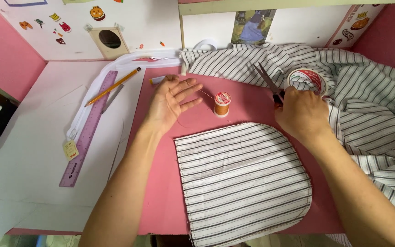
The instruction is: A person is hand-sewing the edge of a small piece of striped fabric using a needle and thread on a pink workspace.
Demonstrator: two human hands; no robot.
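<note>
Two fabric pieces are sitting on the pink table point(161, 201): the big striped bundle point(366, 91) piled at the far right, and the rounded striped panel point(245, 180) lying flat right below my hands, edges already stitched from what I can see. I'm judging the sewing on that panel as done and the thread work as just starting. My right hand point(300, 114) is closing around the scissors point(267, 81), blades pointing up-left, just beside the tape roll point(308, 80). My left hand point(172, 100) is hovering open, fingers spread, gripping nothing solid. The orange thread spool point(222, 104) is standing upright between both hands, near my left fingertips, a thin strand running toward them.
</note>
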